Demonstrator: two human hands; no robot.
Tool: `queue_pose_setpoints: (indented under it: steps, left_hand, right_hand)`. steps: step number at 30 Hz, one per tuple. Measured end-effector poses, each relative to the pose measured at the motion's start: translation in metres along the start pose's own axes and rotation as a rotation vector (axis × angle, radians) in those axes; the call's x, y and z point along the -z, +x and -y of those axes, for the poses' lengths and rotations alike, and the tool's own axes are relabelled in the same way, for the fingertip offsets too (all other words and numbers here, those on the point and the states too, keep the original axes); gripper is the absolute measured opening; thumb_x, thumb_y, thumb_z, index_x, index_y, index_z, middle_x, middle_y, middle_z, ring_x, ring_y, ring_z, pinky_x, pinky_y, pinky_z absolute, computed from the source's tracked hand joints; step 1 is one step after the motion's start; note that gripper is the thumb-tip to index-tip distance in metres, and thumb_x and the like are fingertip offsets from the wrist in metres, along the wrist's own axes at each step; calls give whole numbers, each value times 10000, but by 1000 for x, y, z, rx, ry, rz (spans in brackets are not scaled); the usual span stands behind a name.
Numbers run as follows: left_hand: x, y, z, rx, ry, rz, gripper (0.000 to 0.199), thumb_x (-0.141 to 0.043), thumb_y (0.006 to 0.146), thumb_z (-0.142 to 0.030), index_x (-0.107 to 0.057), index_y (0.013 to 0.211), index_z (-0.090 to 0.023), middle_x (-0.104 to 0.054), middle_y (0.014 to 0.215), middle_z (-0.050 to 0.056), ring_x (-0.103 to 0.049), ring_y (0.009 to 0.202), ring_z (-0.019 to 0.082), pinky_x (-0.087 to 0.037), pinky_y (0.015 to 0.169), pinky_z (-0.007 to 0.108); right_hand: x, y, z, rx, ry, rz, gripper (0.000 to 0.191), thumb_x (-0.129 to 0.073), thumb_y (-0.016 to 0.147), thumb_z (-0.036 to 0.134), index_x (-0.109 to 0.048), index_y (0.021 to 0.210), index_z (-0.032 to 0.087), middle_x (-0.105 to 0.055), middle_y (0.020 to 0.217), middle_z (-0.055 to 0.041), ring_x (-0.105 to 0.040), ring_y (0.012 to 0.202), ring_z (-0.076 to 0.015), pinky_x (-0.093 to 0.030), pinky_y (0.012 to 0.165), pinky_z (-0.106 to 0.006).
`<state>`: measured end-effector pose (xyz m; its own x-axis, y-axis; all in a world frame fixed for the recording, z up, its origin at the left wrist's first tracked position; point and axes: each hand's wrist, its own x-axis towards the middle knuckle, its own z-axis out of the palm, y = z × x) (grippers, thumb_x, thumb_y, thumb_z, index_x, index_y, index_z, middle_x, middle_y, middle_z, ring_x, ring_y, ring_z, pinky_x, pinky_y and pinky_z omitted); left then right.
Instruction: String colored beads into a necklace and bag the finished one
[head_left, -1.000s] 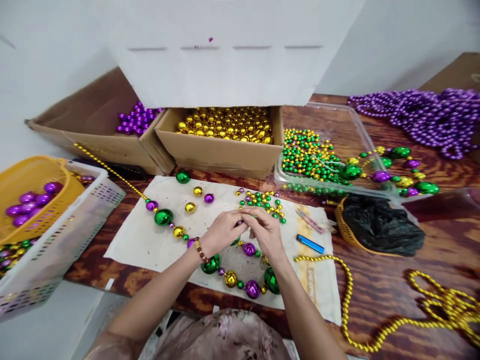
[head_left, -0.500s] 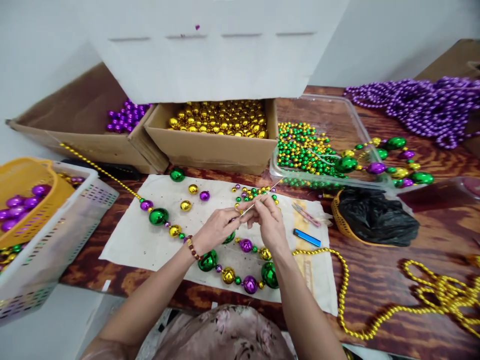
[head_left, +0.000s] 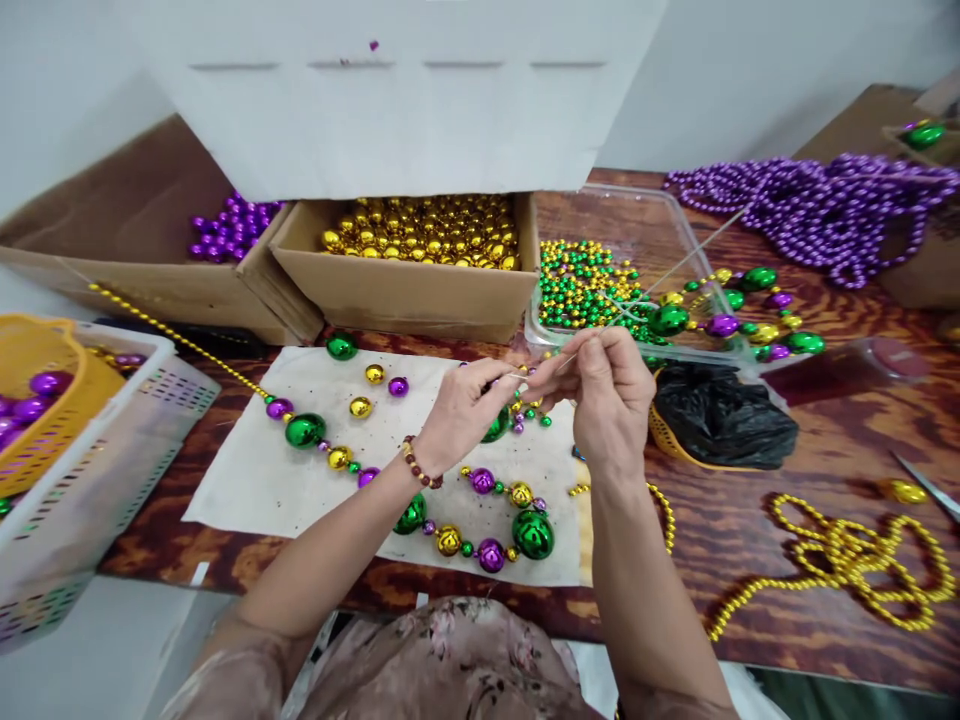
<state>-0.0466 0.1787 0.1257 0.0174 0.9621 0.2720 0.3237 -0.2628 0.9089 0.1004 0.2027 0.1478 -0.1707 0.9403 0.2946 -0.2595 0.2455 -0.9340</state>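
My left hand (head_left: pixel 466 408), a beaded bracelet at its wrist, pinches a thin pale cord (head_left: pixel 694 252) above a white cloth (head_left: pixel 247 470). Close beside it, my right hand (head_left: pixel 611 395) is closed with thumb and fingers on the same cord, which seems to trail up to the right. Beneath my hands lies a strand of large beads, with a green ball (head_left: pixel 533 535), a purple ball (head_left: pixel 491 555) and a gold ball (head_left: pixel 448 541). A green ball under my left fingers is partly hidden. Several small beads (head_left: pixel 531 412) lie between my hands.
Behind the cloth stand a cardboard box (head_left: pixel 405 290) of gold balls and a clear tray (head_left: pixel 697 240) of small beads. Purple bead strings (head_left: pixel 817 215) are heaped at right. A black plastic bag (head_left: pixel 727 415) fills a basket; a gold bead string (head_left: pixel 840 560) lies nearby. A white basket (head_left: pixel 142 430) stands left.
Both hands have moved up and to the right, my right hand farther, so they are wider apart. More cord now shows, stretching up over the clear tray. The view has shifted slightly.
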Motion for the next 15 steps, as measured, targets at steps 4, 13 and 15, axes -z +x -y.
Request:
queue_pose_setpoints:
  steps: [4, 13, 15]
  left_hand:
    - [12, -16, 33, 75, 121, -103, 263, -540, 937, -324, -725, 850, -159, -687, 811, 42, -602, 771, 167, -434, 736, 274]
    - [18, -77, 105, 417, 192, -21, 334, -470, 953, -384, -711, 891, -161, -707, 922, 69, -645, 882, 203, -478, 798, 295]
    - [18, -79, 107, 406, 258, 8, 330, -457, 960, -363, -695, 842, -167, -688, 886, 68, -633, 860, 203, -477, 802, 306]
  right_hand:
    - [1, 4, 15, 87, 67, -19, 183, -568, 992, 387, -545, 881, 243, -595, 581, 71, -564, 393, -85, -394, 327, -169]
    - [8, 10, 66, 397, 131, -229, 150, -594, 982, 184, -623, 836, 202, -529, 529, 75, -464, 402, -62, -374, 313, -154]
    - [8, 4, 69, 395, 69, -243, 147, -561, 1003, 198, -647, 885, 213, -556, 577, 56, -531, 462, -74, -419, 346, -171]
